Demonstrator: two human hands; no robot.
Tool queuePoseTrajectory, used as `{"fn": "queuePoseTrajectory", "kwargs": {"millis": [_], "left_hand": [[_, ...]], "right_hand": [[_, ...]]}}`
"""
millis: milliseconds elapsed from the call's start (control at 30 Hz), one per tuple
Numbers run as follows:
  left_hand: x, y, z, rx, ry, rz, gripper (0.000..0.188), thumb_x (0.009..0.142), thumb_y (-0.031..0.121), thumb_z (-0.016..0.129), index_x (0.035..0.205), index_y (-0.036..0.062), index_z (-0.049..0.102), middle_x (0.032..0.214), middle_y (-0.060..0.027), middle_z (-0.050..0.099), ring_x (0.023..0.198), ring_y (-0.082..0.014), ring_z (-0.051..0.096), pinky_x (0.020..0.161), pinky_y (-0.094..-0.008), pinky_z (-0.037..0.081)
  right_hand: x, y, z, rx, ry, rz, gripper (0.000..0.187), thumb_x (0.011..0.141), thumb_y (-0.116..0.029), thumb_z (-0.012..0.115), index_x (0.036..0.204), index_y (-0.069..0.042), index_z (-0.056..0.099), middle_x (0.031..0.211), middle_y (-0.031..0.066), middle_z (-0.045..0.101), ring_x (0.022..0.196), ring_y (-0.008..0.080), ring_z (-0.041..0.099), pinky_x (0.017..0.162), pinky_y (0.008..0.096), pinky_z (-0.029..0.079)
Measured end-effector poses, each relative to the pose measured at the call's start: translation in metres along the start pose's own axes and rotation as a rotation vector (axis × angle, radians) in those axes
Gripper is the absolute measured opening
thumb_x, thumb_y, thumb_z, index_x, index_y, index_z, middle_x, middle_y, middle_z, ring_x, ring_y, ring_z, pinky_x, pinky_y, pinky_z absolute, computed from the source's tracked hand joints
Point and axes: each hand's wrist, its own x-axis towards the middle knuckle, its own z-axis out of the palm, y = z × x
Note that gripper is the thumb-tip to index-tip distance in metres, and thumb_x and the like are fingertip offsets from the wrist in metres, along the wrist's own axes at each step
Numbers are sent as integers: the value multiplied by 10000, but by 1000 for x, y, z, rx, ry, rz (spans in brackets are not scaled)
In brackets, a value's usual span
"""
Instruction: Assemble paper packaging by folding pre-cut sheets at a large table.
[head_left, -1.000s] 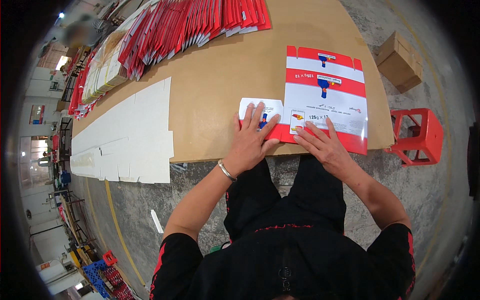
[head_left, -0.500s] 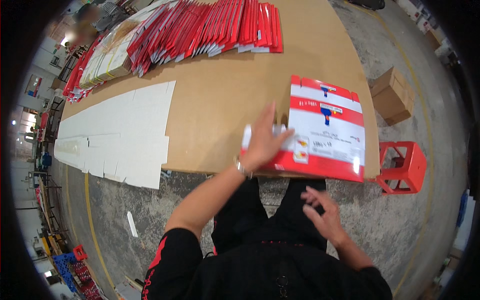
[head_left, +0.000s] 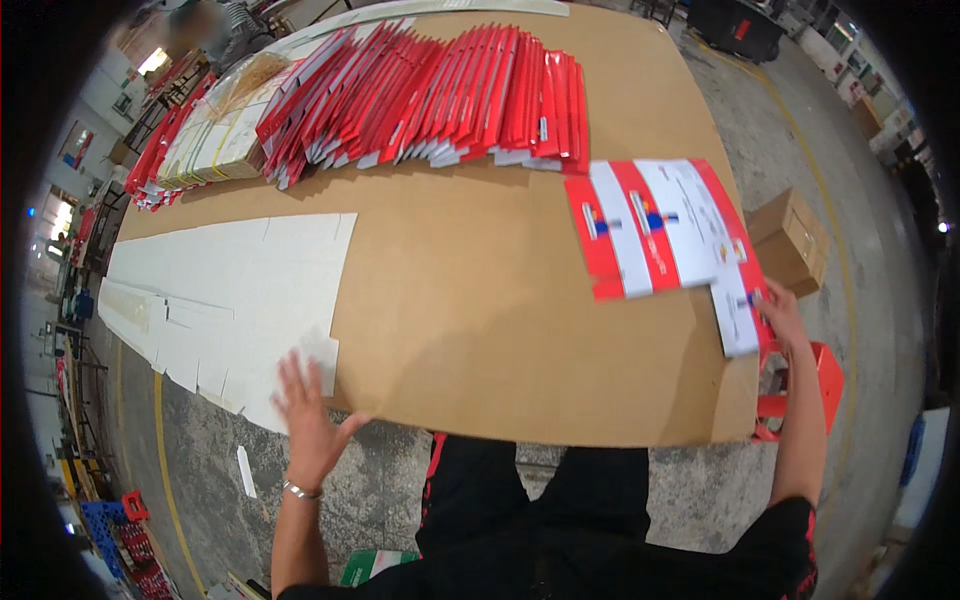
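My right hand (head_left: 783, 312) is closed on the near right corner of a flat red and white printed carton (head_left: 690, 215). Turned at an angle, the carton lies at the right side of the brown board tabletop (head_left: 480, 330), partly blurred. My left hand (head_left: 312, 425) has its fingers spread and holds nothing. It is at the near edge of the white cardboard sheets (head_left: 235, 280), which lie plain side up in overlapping layers on the left; whether the fingertips touch them is unclear.
Along the far side leans a long row of folded red and white cartons (head_left: 440, 95). To its left sits a strapped bundle of pale flat board (head_left: 215, 150). Off the right edge stand a brown cardboard box (head_left: 790, 240) and a red plastic stool (head_left: 830, 385).
My left hand has left the printed carton and moved left to the white sheets. My right hand has risen from near my lap and gripped the carton, which is now turned round.
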Motion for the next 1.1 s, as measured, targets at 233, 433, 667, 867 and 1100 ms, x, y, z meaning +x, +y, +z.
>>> {"fn": "queuePoseTrajectory", "kwargs": {"millis": [233,433,667,867,1100], "left_hand": [[-33,-71,45,-34,118,-134,1014,734,214,805,1514,24,184,1582,-236,141,1450,-447,150,1149,-538,224],[-38,-64,19,-59,116,-250,493,878,133,656,1353,101,528,1450,-166,456,1353,-367,402,1047,-667,270],[-20,-52,17,-282,155,4,375,947,214,572,1259,5,568,1376,-260,481,1309,-452,407,1142,-456,300],[-24,-39,14,-76,334,-39,246,915,168,587,1121,41,627,1197,-124,644,1102,-298,621,849,-409,540],[-63,95,-53,-115,423,535,204,849,199,586,955,25,581,857,-92,613,772,-201,663,522,-341,523]], "right_hand": [[242,-142,173,413,56,-251,387,871,-104,677,1247,-27,623,982,81,704,786,148,646,706,332,524],[220,-180,209,-20,38,-663,354,940,-255,589,1199,-15,622,1086,143,680,974,248,643,843,366,493],[-30,-159,239,-150,-122,-930,291,878,-70,606,1165,-25,615,1140,150,636,1066,314,600,918,382,470],[-118,-146,239,-101,-220,-965,331,843,-31,621,1174,-21,605,1108,156,634,1054,332,596,923,398,473],[-216,-180,240,-192,100,-1247,406,799,-41,654,1203,-55,618,1115,120,625,1066,317,591,939,469,455]]}}
